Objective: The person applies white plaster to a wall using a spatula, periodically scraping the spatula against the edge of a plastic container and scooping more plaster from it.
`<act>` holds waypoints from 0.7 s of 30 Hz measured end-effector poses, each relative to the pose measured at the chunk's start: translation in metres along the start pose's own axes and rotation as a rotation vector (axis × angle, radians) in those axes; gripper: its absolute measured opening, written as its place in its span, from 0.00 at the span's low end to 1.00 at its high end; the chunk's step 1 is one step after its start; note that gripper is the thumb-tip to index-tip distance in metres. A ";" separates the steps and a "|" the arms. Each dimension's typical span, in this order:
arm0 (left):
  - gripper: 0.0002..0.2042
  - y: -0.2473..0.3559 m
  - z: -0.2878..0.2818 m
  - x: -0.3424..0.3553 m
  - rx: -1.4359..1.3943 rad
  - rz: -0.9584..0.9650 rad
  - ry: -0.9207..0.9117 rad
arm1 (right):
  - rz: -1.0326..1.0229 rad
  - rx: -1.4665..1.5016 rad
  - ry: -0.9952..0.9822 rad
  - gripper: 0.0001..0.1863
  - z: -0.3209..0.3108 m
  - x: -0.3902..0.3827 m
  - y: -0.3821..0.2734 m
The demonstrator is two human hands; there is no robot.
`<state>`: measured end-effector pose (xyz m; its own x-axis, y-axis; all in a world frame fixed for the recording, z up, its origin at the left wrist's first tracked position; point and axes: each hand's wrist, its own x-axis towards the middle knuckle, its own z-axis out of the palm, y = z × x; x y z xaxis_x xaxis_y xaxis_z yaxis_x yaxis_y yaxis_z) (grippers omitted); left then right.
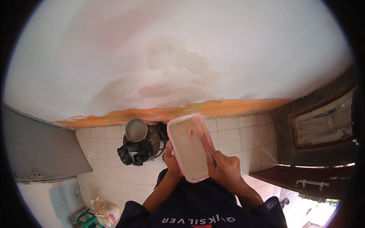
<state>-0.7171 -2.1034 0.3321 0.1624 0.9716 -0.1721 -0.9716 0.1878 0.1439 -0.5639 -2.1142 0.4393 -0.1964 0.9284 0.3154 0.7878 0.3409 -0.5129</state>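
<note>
A pink rectangular plastic tub (172, 129) filled with smooth beige paste (188, 154) is held in front of my chest. My left hand (172, 161) grips the tub's left side, its thumb up along the rim. At the right rim, my right hand (225, 169) is closed on a slim paste-smeared tool (205, 142), which reaches forward over the paste. The exact kind of tool is hard to make out. A small reddish spot and a ridge mark the paste near its tip. Ahead stands a white wall (247, 57) with beige damp-looking patches.
An orange bare strip (133, 114) runs along the wall's foot. On the tiled floor (230, 138), a round container (136, 130) and a black plastic bag (136, 152) rest on a dark stool-like stand. A grey panel (42, 146) is left; an open dark door (296, 180) is right.
</note>
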 end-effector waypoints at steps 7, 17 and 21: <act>0.26 0.000 -0.008 -0.002 -0.002 -0.011 0.039 | 0.152 0.186 0.016 0.11 0.007 -0.009 -0.012; 0.26 0.000 0.001 0.000 0.019 0.021 0.029 | 0.174 0.329 0.066 0.08 0.023 -0.011 -0.028; 0.27 0.002 0.010 -0.001 -0.148 -0.017 -0.016 | 0.170 0.356 0.077 0.08 0.028 -0.007 -0.026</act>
<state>-0.7180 -2.1029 0.3421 0.1805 0.9709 -0.1576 -0.9833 0.1821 -0.0046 -0.5996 -2.1251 0.4284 -0.0257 0.9670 0.2536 0.5514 0.2254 -0.8032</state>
